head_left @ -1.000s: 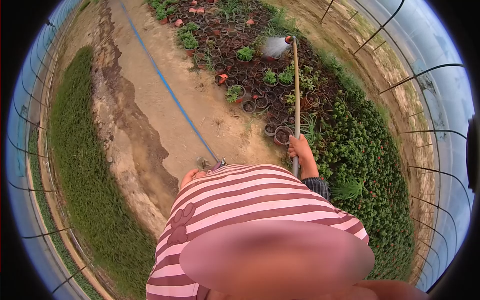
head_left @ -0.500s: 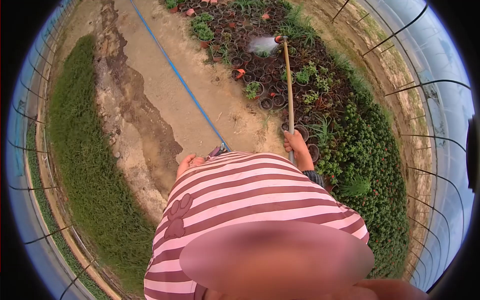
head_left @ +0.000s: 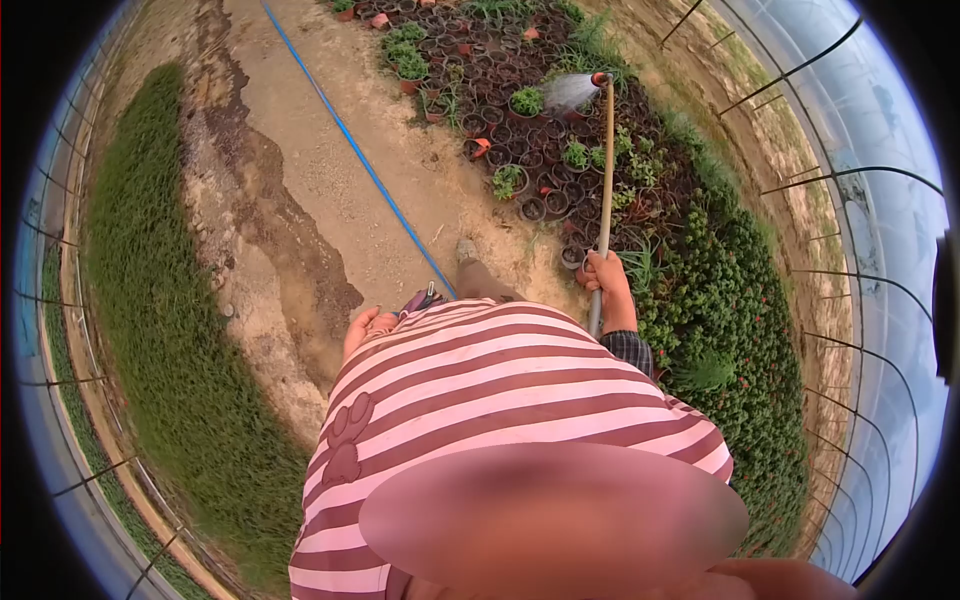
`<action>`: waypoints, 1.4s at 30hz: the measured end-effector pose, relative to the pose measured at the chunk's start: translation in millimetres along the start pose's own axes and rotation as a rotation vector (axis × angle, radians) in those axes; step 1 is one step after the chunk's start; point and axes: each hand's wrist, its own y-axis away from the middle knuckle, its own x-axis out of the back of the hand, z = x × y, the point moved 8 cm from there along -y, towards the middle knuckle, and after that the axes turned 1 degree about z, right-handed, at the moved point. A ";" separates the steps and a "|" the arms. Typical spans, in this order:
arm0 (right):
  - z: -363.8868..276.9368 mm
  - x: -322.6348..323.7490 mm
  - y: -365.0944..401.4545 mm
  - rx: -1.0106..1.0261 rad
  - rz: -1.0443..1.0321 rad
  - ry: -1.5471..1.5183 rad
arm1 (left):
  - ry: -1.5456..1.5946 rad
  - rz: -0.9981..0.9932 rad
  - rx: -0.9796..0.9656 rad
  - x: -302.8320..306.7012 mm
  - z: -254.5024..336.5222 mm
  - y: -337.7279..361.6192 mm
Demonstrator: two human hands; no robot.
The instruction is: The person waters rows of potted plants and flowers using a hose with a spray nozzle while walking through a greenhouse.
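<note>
My right hand [head_left: 608,275] is wrapped round the lower part of a long watering wand [head_left: 607,175], which stands out in front of me. At its far end an orange-red spray head [head_left: 601,79] throws water to the left over the pots. Low on the left, my left hand [head_left: 370,328] shows curled fingers, partly hidden by my striped top [head_left: 520,370]. Beside it is a dark purplish object with a silvery part [head_left: 425,297]; whether the fingers grip it I cannot make out. A blue hose [head_left: 360,160] runs along the ground towards my front.
Several small plant pots [head_left: 532,207], some holding green plants [head_left: 507,181], crowd the ground ahead on the right. A dense flowering bed [head_left: 750,370] lies to the right, a grassy strip [head_left: 170,300] to the left. A wet channel [head_left: 265,190] crosses the dirt path [head_left: 330,120].
The wand and spray head have swung right, with my right hand shifting slightly right. Water now falls further right. A foot and trouser leg have come into view ahead of my top.
</note>
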 end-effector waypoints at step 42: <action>-164.3 -252.9 -146.5 -0.153 -0.546 -0.187 | -0.049 -0.063 0.134 -89.1 132.0 -159.9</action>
